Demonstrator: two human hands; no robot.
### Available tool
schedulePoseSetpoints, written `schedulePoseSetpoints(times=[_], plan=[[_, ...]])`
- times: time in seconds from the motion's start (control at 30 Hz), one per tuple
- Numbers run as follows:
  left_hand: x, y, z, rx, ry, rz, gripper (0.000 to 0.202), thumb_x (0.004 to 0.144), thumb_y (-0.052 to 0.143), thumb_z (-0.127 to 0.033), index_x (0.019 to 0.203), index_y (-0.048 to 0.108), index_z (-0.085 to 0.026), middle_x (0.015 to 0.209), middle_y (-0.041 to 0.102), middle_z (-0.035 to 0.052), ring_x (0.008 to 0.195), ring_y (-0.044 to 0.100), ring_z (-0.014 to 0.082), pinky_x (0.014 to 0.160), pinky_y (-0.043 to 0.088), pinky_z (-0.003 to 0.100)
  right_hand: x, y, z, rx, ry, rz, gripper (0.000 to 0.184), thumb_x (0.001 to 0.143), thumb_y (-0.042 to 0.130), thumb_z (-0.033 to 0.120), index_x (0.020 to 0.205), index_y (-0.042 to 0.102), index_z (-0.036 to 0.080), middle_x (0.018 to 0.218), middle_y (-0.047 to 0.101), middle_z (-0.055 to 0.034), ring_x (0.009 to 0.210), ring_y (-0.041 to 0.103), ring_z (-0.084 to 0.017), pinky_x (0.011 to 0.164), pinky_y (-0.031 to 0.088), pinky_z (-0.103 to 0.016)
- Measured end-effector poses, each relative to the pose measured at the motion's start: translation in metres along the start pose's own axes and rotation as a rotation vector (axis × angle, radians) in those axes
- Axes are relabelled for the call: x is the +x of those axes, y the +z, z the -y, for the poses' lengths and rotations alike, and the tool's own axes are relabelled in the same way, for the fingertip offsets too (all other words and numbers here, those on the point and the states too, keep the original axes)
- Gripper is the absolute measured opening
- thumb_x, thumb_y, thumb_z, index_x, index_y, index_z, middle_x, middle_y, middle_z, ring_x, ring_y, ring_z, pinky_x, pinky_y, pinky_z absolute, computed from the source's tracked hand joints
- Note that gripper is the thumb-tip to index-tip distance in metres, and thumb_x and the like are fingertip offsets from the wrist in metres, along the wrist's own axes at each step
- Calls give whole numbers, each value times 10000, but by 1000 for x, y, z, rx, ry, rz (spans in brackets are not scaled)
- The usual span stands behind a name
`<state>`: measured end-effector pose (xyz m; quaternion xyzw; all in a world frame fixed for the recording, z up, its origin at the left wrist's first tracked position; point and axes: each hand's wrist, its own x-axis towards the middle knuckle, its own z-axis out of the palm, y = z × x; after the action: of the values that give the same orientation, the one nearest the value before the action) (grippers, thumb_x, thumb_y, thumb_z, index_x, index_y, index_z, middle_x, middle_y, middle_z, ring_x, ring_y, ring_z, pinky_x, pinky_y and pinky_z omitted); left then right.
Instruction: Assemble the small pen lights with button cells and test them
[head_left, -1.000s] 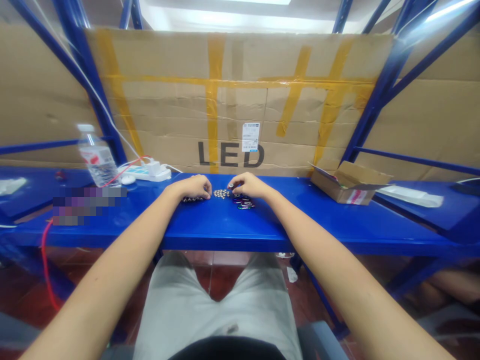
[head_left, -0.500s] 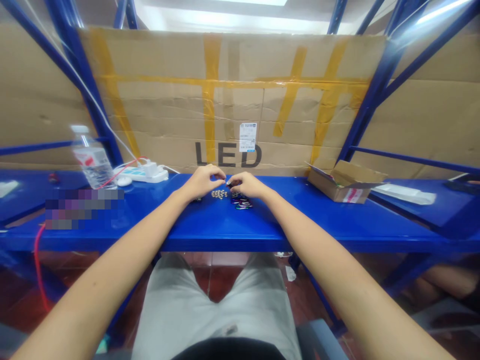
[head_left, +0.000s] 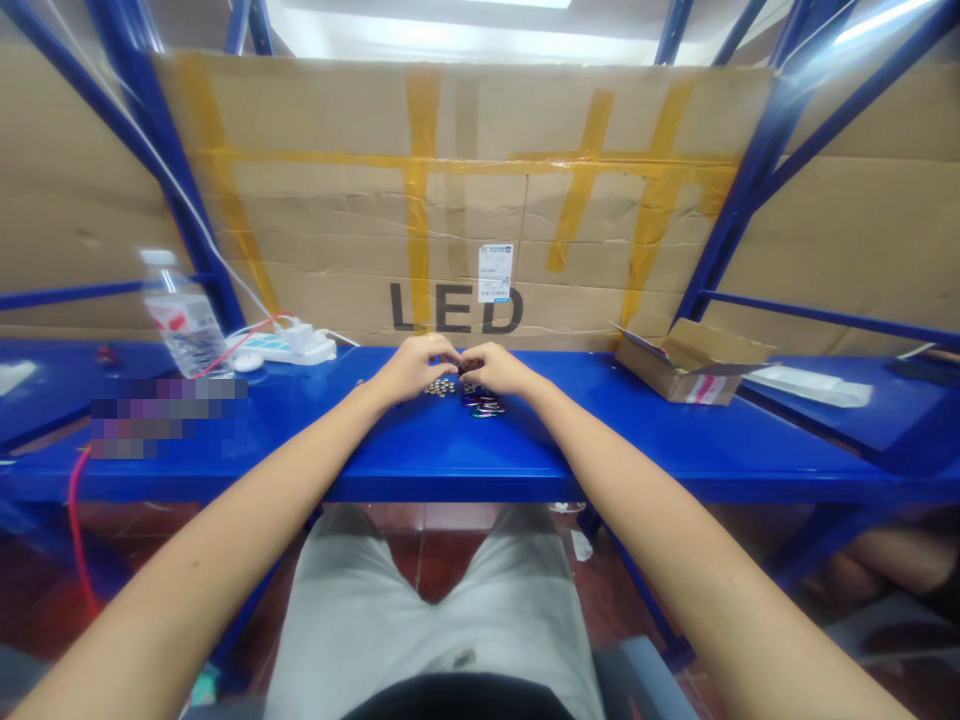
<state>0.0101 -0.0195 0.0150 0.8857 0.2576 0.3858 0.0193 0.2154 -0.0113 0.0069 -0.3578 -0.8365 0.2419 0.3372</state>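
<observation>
Over the blue table (head_left: 450,450), my left hand (head_left: 417,368) and my right hand (head_left: 496,368) meet at the fingertips. Both are closed in a pinch. Between them sits a small dark piece, too small to name, which the right fingers seem to grip; what the left fingers hold is hidden. Below the hands lies a cluster of small shiny metal pieces (head_left: 440,387), partly covered by my left hand. Just right of it, under my right hand, is a small heap of colourful, glossy, elongated pieces (head_left: 484,404).
An open cardboard box (head_left: 686,375) stands right, beside a white flat packet (head_left: 814,387). On the left are a water bottle (head_left: 184,320), a white power strip (head_left: 289,345) with cables and a blurred patch. A large cardboard sheet (head_left: 337,220) rises behind the table.
My left hand has moved slightly right, and its fingertips now meet those of my right hand. The right hand has hardly moved.
</observation>
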Motion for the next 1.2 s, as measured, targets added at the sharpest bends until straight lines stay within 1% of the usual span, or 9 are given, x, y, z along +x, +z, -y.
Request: schedulePoseSetpoints(times=[0.17, 0.27, 0.4, 0.5, 0.63, 0.73, 0.87, 1.1, 1.2], plan=[[-1, -9, 6, 109, -121, -25, 143, 884, 631, -251, 954, 740, -189, 966, 755, 62, 903, 665, 190, 861, 507, 319, 1, -2, 0, 18, 35, -30, 210, 696, 666, 82, 879, 752, 137, 786, 737, -23, 753, 644, -161, 750, 486, -284], [-5, -15, 16, 243, -210, 108, 181, 863, 585, -206, 939, 749, -186, 984, 766, 77, 941, 674, 218, 888, 496, 343, 0, -3, -1, 2, 30, -52, 178, 703, 687, 111, 869, 749, 132, 742, 711, -6, 725, 624, -154, 733, 480, -283], [-11, -18, 26, 295, -346, 327, 231, 824, 575, -219, 954, 764, -187, 958, 777, 76, 856, 691, 218, 788, 496, 314, 0, -3, 2, 90, 61, -60, 127, 720, 715, 144, 846, 731, 133, 763, 723, -24, 746, 640, -160, 739, 494, -288], [-13, -16, 30, 317, -383, 389, 285, 810, 560, -199, 1000, 772, -189, 968, 782, 73, 807, 693, 202, 760, 493, 288, -1, -3, 5, 323, 111, -56, 157, 717, 752, 176, 865, 713, 141, 861, 757, -71, 811, 678, -172, 755, 525, -288], [-14, -9, 37, 384, -342, 413, 377, 839, 522, -163, 1118, 774, -186, 1149, 762, 97, 988, 699, 226, 865, 490, 280, -3, -5, 8, 504, 103, -23, 194, 674, 759, 164, 861, 708, 157, 940, 768, -81, 851, 687, -172, 739, 539, -280], [-14, -4, 44, 395, -305, 444, 365, 869, 508, -166, 1100, 788, -194, 1155, 763, 94, 1049, 690, 233, 898, 482, 277, -3, -4, 8, 439, 64, 48, 228, 615, 759, 111, 837, 732, 160, 912, 769, -57, 846, 682, -166, 781, 544, -293], [-14, -1, 50, 395, -339, 444, 292, 872, 536, -172, 1005, 795, -191, 1030, 783, 82, 970, 700, 222, 844, 484, 262, -1, 0, 7, 310, 45, 135, 249, 602, 764, 115, 848, 767, 157, 834, 763, -32, 819, 682, -170, 799, 544, -301], [-11, -5, 42, 322, -527, 473, 210, 825, 558, -125, 899, 751, -163, 882, 772, 62, 729, 665, 159, 654, 462, 215, 0, 2, 6, 259, 51, 148, 229, 605, 751, 104, 829, 763, 151, 811, 763, -27, 810, 694, -182, 785, 552, -300], [-11, -6, 41, 303, -530, 484, 184, 830, 575, -160, 896, 746, -164, 890, 774, 65, 743, 665, 161, 645, 456, 212, 0, 2, 5, 258, 58, 142, 220, 604, 747, 88, 814, 750, 153, 802, 763, -25, 804, 698, -181, 784, 554, -299]])
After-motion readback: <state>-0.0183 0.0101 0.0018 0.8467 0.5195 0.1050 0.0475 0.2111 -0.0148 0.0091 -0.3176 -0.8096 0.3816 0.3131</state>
